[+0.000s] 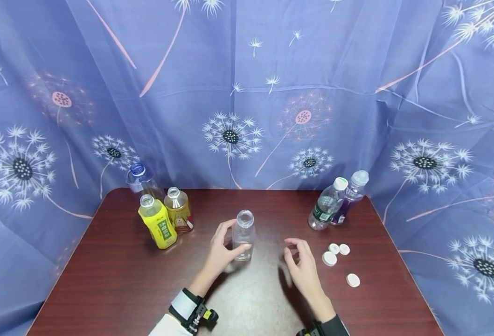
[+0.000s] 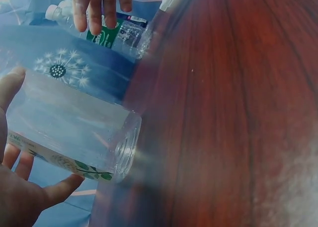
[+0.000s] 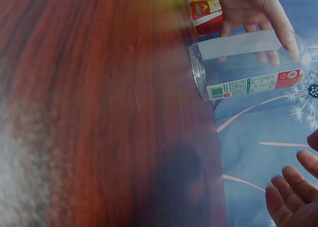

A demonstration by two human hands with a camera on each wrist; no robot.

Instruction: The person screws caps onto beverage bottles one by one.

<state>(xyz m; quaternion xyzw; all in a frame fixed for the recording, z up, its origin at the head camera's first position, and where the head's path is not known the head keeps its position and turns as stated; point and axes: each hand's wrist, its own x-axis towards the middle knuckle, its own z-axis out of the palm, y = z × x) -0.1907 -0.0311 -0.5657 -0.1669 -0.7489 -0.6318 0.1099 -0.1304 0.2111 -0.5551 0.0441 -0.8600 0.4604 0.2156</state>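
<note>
A clear, uncapped plastic bottle (image 1: 244, 233) stands upright near the middle of the table. My left hand (image 1: 221, 252) holds it from the left, fingers behind and thumb across the front. The right wrist view shows a printed label with a red end on the bottle (image 3: 243, 58). To the right of the bottle, apart from it, my right hand (image 1: 305, 268) hovers with loosely bent fingers and nothing between them. Nearest to that hand lie several white caps (image 1: 329, 258). In the right wrist view only the fingers and part of the palm of my right hand (image 3: 295, 192) show.
At the back left stand a yellow bottle (image 1: 159, 224), an amber-bottomed bottle (image 1: 178, 210) and a blue-necked bottle (image 1: 139, 179). At the back right are a green-labelled bottle (image 1: 327, 205) and a purple-labelled one (image 1: 351, 196). A patterned blue curtain (image 1: 272, 70) hangs behind the table (image 1: 146, 298).
</note>
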